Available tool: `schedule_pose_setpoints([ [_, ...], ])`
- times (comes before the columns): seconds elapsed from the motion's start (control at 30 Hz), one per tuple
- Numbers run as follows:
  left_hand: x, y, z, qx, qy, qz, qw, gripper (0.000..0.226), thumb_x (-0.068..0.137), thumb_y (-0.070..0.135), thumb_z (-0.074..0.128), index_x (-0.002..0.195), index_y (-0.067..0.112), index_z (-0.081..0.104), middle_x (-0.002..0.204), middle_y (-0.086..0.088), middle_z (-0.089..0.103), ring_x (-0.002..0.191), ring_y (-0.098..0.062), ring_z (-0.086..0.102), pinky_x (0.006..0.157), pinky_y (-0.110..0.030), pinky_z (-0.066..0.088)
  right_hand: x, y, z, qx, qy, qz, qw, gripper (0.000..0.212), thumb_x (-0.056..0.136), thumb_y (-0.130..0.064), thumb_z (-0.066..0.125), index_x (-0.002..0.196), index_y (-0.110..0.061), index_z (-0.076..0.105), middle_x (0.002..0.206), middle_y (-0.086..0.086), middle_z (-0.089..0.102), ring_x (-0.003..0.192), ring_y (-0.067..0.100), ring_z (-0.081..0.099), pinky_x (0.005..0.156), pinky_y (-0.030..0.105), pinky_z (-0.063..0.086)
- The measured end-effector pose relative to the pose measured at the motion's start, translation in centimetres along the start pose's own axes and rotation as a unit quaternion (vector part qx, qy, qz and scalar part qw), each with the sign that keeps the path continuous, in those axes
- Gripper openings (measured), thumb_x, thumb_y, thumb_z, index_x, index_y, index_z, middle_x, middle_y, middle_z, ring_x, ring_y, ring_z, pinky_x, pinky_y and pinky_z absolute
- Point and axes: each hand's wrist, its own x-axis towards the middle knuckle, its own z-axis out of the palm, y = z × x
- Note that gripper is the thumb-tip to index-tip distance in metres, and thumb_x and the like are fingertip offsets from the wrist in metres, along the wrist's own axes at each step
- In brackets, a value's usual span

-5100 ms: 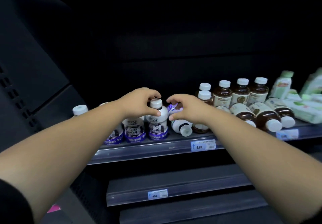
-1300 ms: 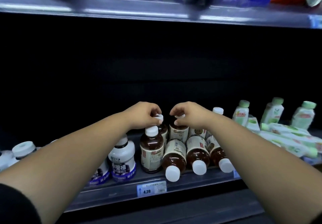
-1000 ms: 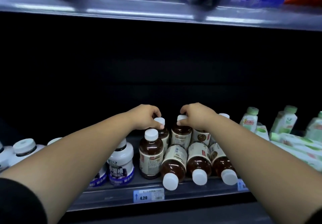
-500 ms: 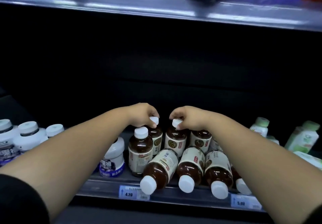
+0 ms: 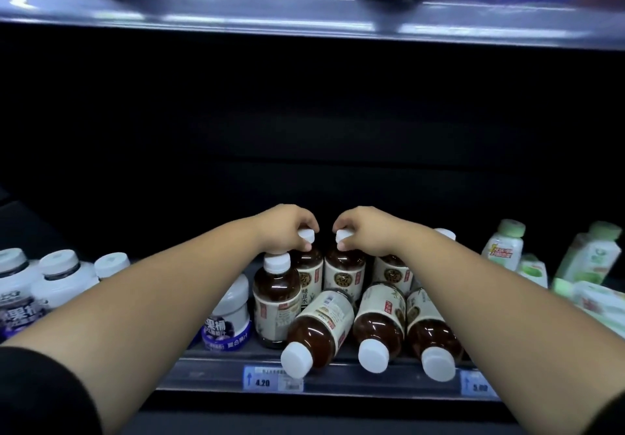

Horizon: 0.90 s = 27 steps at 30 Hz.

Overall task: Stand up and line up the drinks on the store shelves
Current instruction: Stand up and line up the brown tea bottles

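Brown tea bottles with white caps crowd the middle of the shelf (image 5: 338, 379). My left hand (image 5: 287, 228) pinches the cap of an upright brown bottle (image 5: 309, 270) in the back row. My right hand (image 5: 367, 230) pinches the cap of the upright bottle beside it (image 5: 345, 272). Another upright brown bottle (image 5: 275, 302) stands in front at the left. Three brown bottles lie on their sides with caps toward me: one (image 5: 318, 330), a second (image 5: 380, 326), a third (image 5: 429, 336).
White bottles with purple labels (image 5: 226, 316) stand to the left. Pale green bottles (image 5: 502, 248), some fallen, fill the right end. An upper shelf (image 5: 304, 18) carries blue-labelled bottles overhead. Price tags (image 5: 272, 379) sit on the shelf's front rail.
Both hands have stayed on the caps of the two back-row brown bottles. The view has drifted slightly, so the shelf sits a little more to the right in frame.
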Motion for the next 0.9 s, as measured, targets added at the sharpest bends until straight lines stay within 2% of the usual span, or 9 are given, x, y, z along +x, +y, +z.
schedule_pose_setpoints([
  [0.3,0.6,-0.8,0.3,-0.02,0.033,0.007,0.999,0.044,0.081,0.02,0.081,0.122,0.026,0.065,0.123,0.008,0.063,0.115,-0.011,0.057,0.1,-0.031,0.047,0.5,0.1,0.0,0.017,-0.02,-0.009,1.0,0.041,0.091,-0.028,0.071,0.131,-0.025,0.062,0.132,-0.005,0.058,0.12,0.015,0.055,0.104,0.037,0.046],
  [0.43,0.6,-0.6,-0.1,-0.014,0.022,0.008,1.0,0.045,0.081,0.02,0.081,0.123,0.025,0.065,0.125,0.007,0.063,0.117,-0.012,0.056,0.101,-0.03,0.046,0.6,0.3,-0.1,0.02,-0.026,-0.006,0.999,0.04,0.091,-0.029,0.071,0.13,-0.026,0.062,0.13,-0.005,0.059,0.118,0.015,0.056,0.103,0.039,0.047],
  [0.67,1.3,1.7,-0.3,-0.01,-0.008,0.024,1.0,0.056,0.076,0.024,0.084,0.126,0.028,0.061,0.123,0.005,0.06,0.113,-0.013,0.057,0.097,-0.031,0.049,-0.2,1.1,-1.7,0.014,-0.022,0.004,1.0,0.056,0.084,-0.033,0.079,0.135,-0.025,0.059,0.127,-0.005,0.063,0.115,0.012,0.06,0.097,0.028,0.047],
  [0.8,2.3,4.1,0.3,-0.037,-0.014,0.034,0.999,0.049,0.076,0.029,0.084,0.12,0.031,0.063,0.116,0.009,0.061,0.108,-0.011,0.059,0.096,-0.033,0.05,-1.6,3.5,-3.4,-0.063,0.01,0.05,0.997,0.057,0.083,-0.043,0.077,0.134,-0.028,0.058,0.125,-0.003,0.064,0.11,0.015,0.061,0.095,0.033,0.051],
  [0.9,3.0,5.6,1.0,-0.036,-0.034,0.034,0.998,0.048,0.081,0.032,0.081,0.125,0.031,0.063,0.121,0.01,0.064,0.111,-0.01,0.06,0.099,-0.032,0.049,-2.8,5.4,-3.6,-0.115,0.006,0.1,0.988,0.057,0.086,-0.051,0.071,0.135,-0.026,0.057,0.126,-0.001,0.063,0.11,0.02,0.06,0.093,0.037,0.052],
])
